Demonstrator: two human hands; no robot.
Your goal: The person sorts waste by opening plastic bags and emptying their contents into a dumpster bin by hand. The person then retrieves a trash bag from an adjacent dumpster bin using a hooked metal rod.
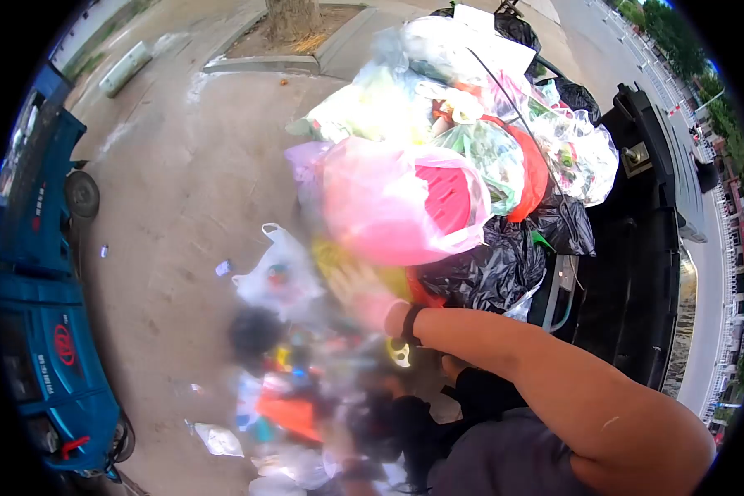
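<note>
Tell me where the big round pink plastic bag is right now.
In the head view, the big round pink plastic bag is upper centre, above the blurred right hand and up-left of a shiny black plastic bag.

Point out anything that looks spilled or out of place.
Loose rubbish lies strewn on the ground beside the heap of bags, as if spilled rather than bagged. A white packet lies apart from it. Blur hides much detail.
</note>
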